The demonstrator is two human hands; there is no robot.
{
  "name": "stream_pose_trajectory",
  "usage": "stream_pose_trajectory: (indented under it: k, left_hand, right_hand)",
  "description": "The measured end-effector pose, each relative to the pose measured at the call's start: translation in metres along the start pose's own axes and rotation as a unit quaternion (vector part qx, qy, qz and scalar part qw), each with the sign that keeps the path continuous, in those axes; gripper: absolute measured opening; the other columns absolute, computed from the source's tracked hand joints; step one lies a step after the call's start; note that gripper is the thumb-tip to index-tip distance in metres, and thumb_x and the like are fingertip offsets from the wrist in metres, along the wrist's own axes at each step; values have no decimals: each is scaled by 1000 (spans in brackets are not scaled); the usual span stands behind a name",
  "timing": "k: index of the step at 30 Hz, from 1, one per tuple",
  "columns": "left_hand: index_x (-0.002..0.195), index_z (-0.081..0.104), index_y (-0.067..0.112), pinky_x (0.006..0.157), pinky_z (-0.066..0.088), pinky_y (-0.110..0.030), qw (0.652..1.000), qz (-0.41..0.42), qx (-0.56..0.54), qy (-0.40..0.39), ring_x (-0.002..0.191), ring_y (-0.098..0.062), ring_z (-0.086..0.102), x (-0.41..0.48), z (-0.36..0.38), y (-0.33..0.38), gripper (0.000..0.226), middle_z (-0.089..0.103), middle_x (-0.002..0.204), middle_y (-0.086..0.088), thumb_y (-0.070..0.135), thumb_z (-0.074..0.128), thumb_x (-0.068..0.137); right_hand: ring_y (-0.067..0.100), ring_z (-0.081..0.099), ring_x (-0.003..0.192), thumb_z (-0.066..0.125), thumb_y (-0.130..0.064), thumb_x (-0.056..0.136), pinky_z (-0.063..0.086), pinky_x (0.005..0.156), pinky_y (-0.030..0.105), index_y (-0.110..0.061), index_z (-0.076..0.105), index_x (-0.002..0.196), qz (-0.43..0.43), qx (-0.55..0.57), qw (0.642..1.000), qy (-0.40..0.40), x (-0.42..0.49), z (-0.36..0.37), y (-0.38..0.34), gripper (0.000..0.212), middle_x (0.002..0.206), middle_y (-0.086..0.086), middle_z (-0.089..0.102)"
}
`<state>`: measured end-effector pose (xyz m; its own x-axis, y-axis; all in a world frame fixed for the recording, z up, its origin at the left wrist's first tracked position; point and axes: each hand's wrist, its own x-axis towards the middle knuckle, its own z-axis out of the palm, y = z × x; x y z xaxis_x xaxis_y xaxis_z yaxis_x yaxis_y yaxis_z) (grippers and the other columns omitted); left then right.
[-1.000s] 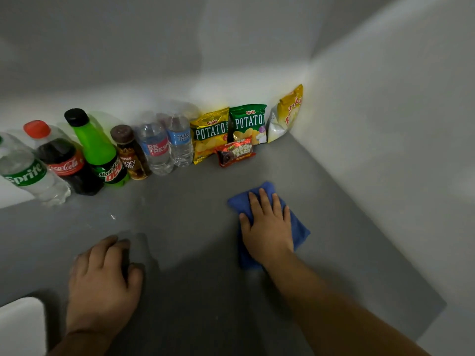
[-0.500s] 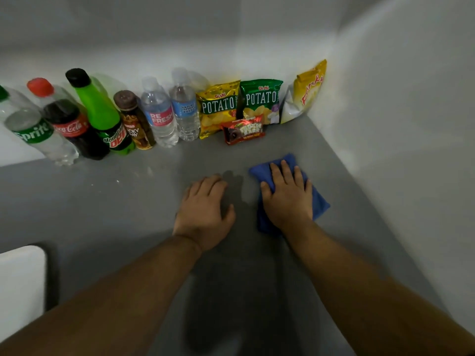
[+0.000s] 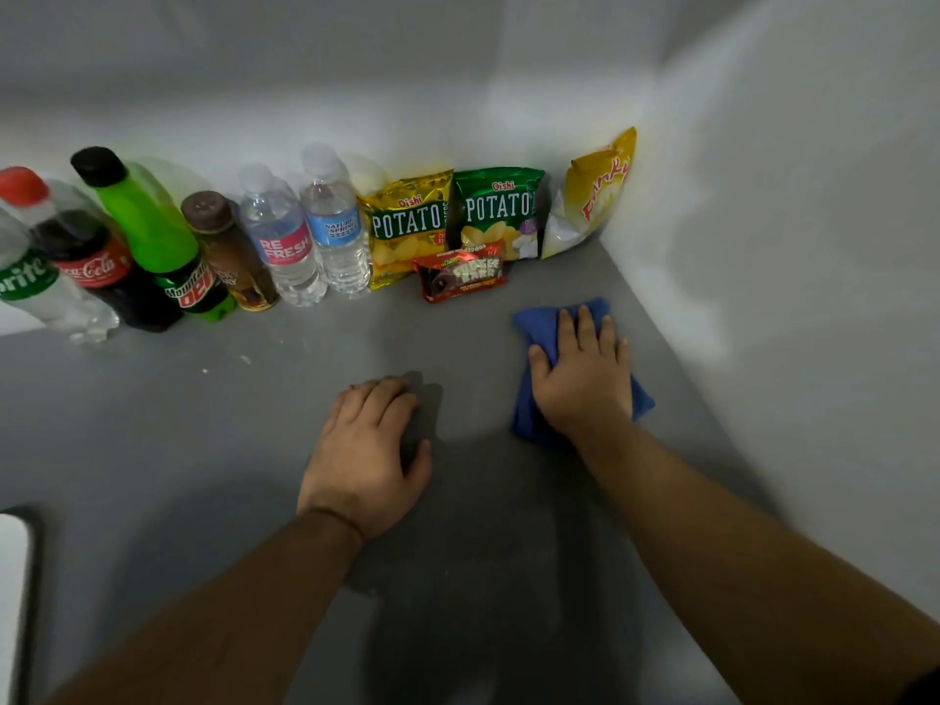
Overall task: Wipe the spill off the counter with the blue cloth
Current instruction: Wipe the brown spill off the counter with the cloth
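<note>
The blue cloth [image 3: 534, 328] lies flat on the grey counter [image 3: 152, 440] near the right wall. My right hand [image 3: 585, 384] presses down on it with the palm flat and the fingers spread, so only the cloth's edges show. My left hand [image 3: 369, 450] rests palm down on the bare counter to the left of the cloth, with its fingers slightly curled and nothing in it. A few small shiny drops of the spill [image 3: 245, 359] glint on the counter to the far left of my left hand, in front of the bottles.
Along the back wall stand several bottles, from Sprite [image 3: 30, 282] to a water bottle [image 3: 335, 231]. Beside them are two potato chip bags [image 3: 407, 226], a chocolate snack pack [image 3: 460, 274] and a yellow bag [image 3: 595, 195]. A white object [image 3: 12, 592] is at the front left. The right wall [image 3: 788, 297] is close to the cloth.
My left hand has come from the front left to the middle of the counter. My right hand stays pressed on the cloth and has slid slightly toward the right wall.
</note>
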<state>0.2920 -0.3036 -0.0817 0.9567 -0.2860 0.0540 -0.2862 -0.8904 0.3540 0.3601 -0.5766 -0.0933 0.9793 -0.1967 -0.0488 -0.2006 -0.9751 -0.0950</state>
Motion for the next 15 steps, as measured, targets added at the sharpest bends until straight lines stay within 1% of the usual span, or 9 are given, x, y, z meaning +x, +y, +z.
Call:
stream_pose_trajectory:
  k: [2, 4, 6, 8, 11, 15]
  left_hand:
    - [131, 57, 17, 116, 37, -46, 1000, 1, 3, 2, 133, -27, 44, 1, 2, 0, 52, 51, 144, -3, 46, 55, 88]
    - [132, 56, 18, 116, 36, -45, 1000, 3, 7, 1, 133, -27, 44, 1, 4, 0, 52, 51, 144, -3, 47, 54, 88]
    - [133, 55, 19, 116, 37, -45, 1000, 4, 14, -2, 133, -26, 44, 1, 5, -1, 53, 50, 144, -2, 50, 52, 89]
    - [136, 53, 20, 116, 38, -45, 1000, 6, 21, -5, 134, -26, 44, 1, 5, -2, 55, 50, 146, -1, 51, 49, 91]
    - [136, 52, 21, 115, 40, -45, 1000, 10, 20, -4, 134, -26, 45, 2, 6, -3, 55, 50, 146, 0, 51, 49, 91]
    - [136, 53, 20, 113, 42, -48, 1000, 16, 12, -3, 133, -27, 46, 2, 6, -3, 55, 51, 146, -1, 50, 51, 90]
  right_hand:
    - [40, 12, 156, 17, -57, 101, 9, 126, 57, -12, 24, 162, -26, 8, 1000, 10, -17, 3, -4, 76, 171, 15, 18]
    - [41, 16, 155, 23, -54, 101, 11, 126, 57, -11, 29, 160, -80, 27, 996, 1, -16, 3, -5, 73, 169, 16, 23]
    - [40, 14, 156, 27, -53, 103, 10, 127, 55, -13, 26, 162, -115, 35, 993, -15, 8, 0, -3, 70, 170, 15, 21]
    - [37, 11, 157, 28, -51, 106, 8, 128, 52, -17, 20, 163, -112, 29, 993, -25, 39, -1, 2, 67, 172, 12, 16]
    - [35, 13, 157, 29, -51, 106, 9, 127, 51, -21, 21, 163, -71, 25, 997, -16, 67, -3, 19, 65, 172, 8, 18]
    - [36, 19, 156, 32, -52, 105, 13, 126, 52, -23, 27, 162, -60, 30, 998, 4, 54, -5, 42, 64, 171, 7, 24]
